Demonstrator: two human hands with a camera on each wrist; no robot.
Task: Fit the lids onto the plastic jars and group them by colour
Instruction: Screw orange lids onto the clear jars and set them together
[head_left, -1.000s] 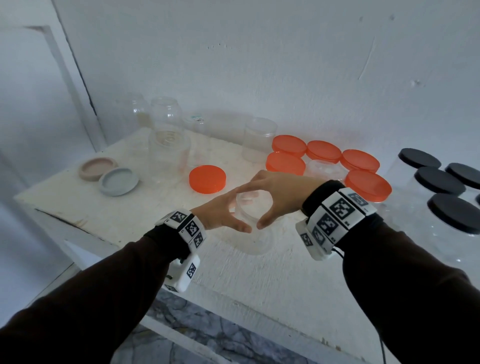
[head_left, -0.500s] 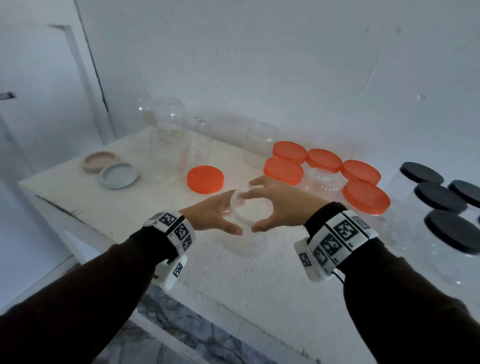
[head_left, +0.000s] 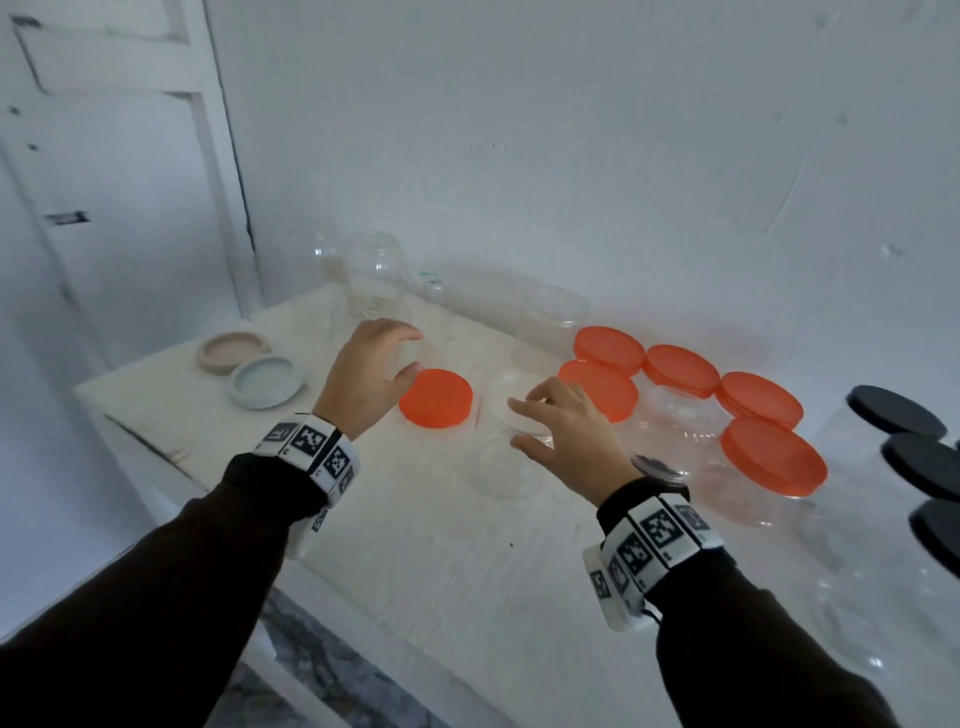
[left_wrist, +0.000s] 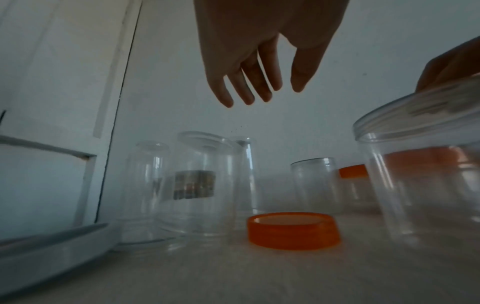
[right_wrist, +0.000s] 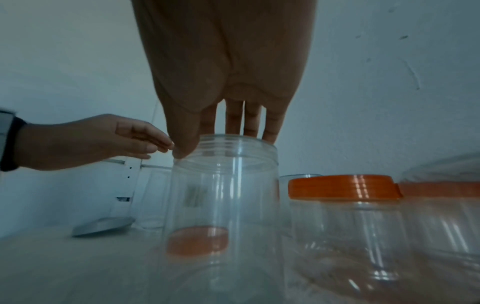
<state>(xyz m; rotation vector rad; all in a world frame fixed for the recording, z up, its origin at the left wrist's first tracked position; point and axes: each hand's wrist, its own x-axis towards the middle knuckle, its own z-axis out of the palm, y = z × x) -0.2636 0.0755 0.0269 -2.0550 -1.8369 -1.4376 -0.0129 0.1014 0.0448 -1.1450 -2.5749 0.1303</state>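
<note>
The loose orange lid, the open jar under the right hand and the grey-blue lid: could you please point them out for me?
loose orange lid (head_left: 435, 398), head view, middle of its top face.
open jar (right_wrist: 223, 205), right wrist view, front of its clear wall.
grey-blue lid (head_left: 267, 382), head view, its inner face.

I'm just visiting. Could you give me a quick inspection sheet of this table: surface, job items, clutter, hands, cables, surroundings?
Surface: white table, worn paint.
Job's things: open clear jar in front; loose orange lid flat beside it; five orange-lidded jars grouped right; black-lidded jars far right; unlidded clear jars at back.
Clutter: pink dish and grey-blue dish, left.
Hands: left hand open above the orange lid; right hand fingertips on the open jar's rim.
Cables: nothing seen.
Surroundings: white wall, white door left.
</note>
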